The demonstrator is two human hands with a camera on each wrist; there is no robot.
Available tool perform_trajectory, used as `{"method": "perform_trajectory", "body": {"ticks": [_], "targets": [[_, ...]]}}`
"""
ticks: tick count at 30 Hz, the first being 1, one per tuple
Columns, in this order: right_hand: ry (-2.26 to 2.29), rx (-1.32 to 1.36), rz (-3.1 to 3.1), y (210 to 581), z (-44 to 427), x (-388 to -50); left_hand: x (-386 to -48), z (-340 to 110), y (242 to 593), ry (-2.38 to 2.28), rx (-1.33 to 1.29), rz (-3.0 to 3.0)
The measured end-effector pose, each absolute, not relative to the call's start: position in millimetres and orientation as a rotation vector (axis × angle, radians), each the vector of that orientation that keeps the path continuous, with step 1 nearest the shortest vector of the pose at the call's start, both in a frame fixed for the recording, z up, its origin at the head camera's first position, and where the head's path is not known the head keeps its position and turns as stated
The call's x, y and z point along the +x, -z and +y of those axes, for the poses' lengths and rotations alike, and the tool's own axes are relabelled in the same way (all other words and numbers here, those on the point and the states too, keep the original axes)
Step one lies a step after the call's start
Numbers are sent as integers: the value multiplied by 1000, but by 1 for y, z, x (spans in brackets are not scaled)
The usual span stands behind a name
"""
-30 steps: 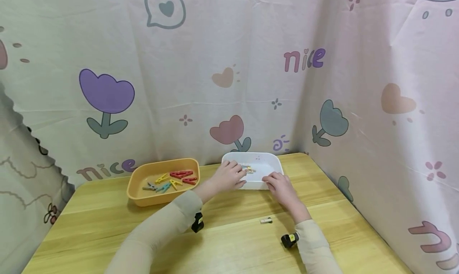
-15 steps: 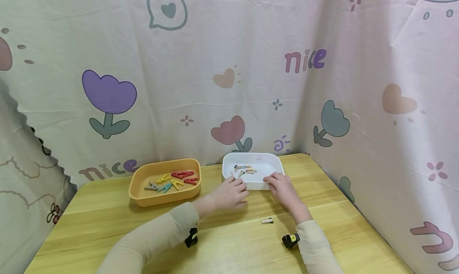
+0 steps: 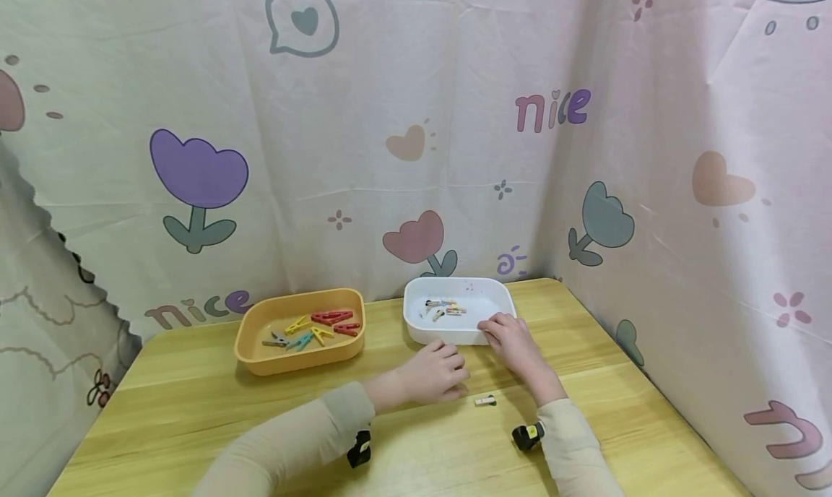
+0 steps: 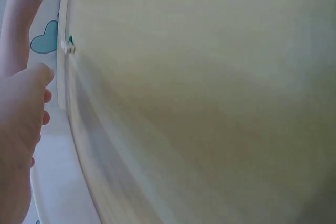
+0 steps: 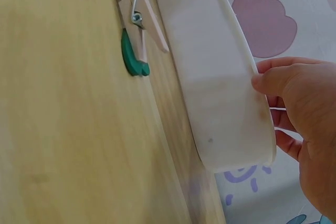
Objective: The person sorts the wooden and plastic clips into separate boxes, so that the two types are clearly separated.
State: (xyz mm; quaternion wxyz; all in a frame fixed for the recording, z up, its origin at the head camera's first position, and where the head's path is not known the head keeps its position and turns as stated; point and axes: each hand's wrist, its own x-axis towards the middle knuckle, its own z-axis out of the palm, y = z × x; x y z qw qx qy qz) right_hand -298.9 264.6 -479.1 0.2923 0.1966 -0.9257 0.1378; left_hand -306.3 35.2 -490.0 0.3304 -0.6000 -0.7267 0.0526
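My right hand pinches the front rim of a white plastic bin, thumb outside and fingers over the edge in the right wrist view. Several small clothespins lie in the left part of that bin. My left hand is over the table in front of the bin, fingers loosely bent, with nothing seen in them. Just right of its fingertips, a small wooden clothespin lies on the table, apart from the hand. The right wrist view shows this clothespin with a green end and a metal spring.
To the left stands a yellow-orange bin holding red, yellow, blue and grey clothespins. Both bins are near the back of the wooden table. A printed curtain hangs behind the table and along its right side.
My left hand has come out from over the white bin and moved toward me, nearer the loose clothespin. The clothespins in the white bin are uncovered. My right hand stays at the rim.
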Motion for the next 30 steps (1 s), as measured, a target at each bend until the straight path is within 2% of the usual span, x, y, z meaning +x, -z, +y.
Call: {"method": "perform_trajectory", "body": {"ticks": [30], "targets": [[-366, 525, -2480, 480, 266, -300, -291, 62, 502, -203, -1626, -1873]]}}
